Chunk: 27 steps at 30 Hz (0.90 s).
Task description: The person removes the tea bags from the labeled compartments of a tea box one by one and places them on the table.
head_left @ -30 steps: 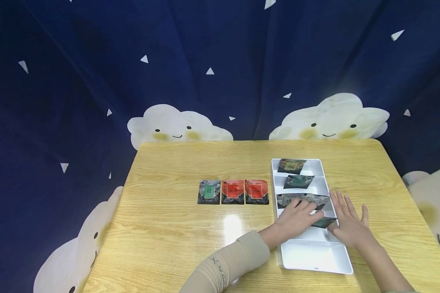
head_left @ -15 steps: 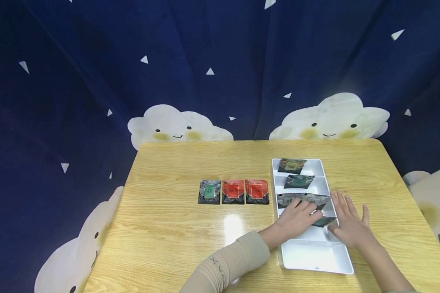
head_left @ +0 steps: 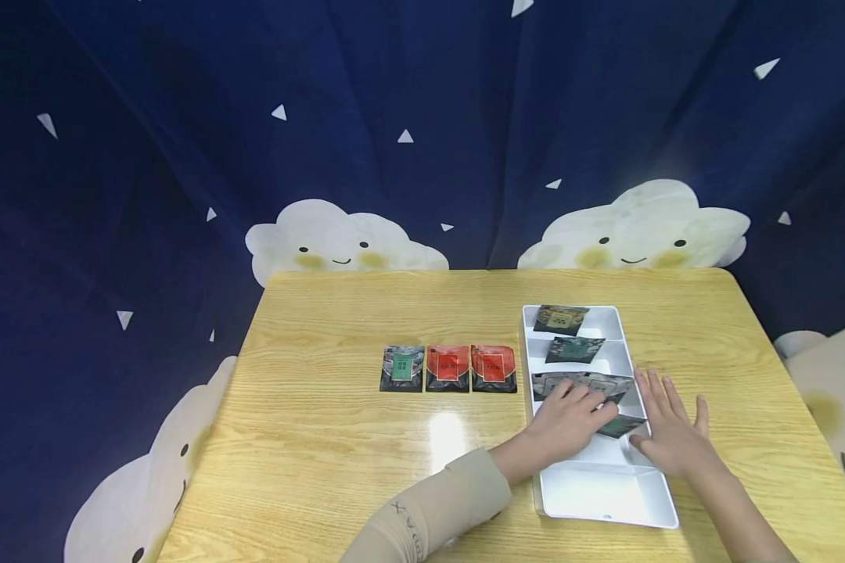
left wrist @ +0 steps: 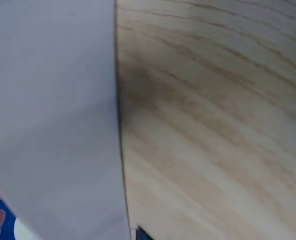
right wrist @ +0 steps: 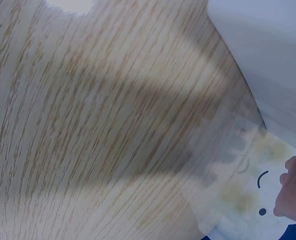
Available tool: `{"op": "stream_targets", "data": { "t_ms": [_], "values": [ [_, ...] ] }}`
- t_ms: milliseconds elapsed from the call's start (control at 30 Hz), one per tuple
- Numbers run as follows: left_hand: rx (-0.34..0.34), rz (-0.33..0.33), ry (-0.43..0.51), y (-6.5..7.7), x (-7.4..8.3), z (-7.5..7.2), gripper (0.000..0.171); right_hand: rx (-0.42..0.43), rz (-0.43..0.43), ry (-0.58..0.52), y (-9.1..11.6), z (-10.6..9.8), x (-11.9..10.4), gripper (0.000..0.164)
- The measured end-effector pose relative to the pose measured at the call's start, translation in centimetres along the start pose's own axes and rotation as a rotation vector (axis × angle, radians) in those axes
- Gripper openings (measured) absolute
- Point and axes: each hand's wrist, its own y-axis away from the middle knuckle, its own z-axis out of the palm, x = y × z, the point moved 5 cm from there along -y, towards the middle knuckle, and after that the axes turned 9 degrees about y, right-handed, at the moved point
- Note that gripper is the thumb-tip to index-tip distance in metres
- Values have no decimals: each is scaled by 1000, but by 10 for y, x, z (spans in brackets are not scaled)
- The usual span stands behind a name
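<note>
A long white divided tray (head_left: 605,512) lies on the table, with foil sachets leaning in its compartments. My left hand (head_left: 566,422) reaches over its left wall, fingers bent down at the grey sachets (head_left: 552,383) in the third compartment. A dark green sachet (head_left: 621,425) shows just in front of the thumb; its left part is hidden behind the hand. I cannot tell whether the fingers pinch a sachet. My right hand (head_left: 672,442) lies along the tray's right wall, fingers straight and spread, thumb at the rim. Wrist views show mostly tray wall (left wrist: 63,125) and tabletop.
Left of the tray, a grey-green sachet (head_left: 401,369) and two red ones (head_left: 447,369) lie in a row. In the tray's back compartments stand a brown sachet (head_left: 561,319) and a green one (head_left: 574,349). A dark blue curtain (head_left: 465,141) hangs behind the wooden table (head_left: 310,453).
The left forearm and sleeve have shifted and turned slightly. Both hands stay almost in place, and the sachets and tray look unmoved.
</note>
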Motion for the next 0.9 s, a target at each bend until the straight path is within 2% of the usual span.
{"op": "stream_targets", "data": {
  "t_ms": [133,233,533,700,900],
  "values": [
    [17,-32,38,2,-7,-14,31,-6,8,5,0,0,0,100],
    [66,-50,46,5,-14,-25,31,-9,11,5,0,0,-1,101],
    [275,-100,21,19,-40,-59,24,10,-7,-6,-1,-1,1,101],
    [374,-135,44,33,-62,-68,27,27,-10,-10,-1,0,1,101],
    [454,-198,80,56,-94,-69,22,27,-6,-5,-1,1,2,101]
  ]
}}
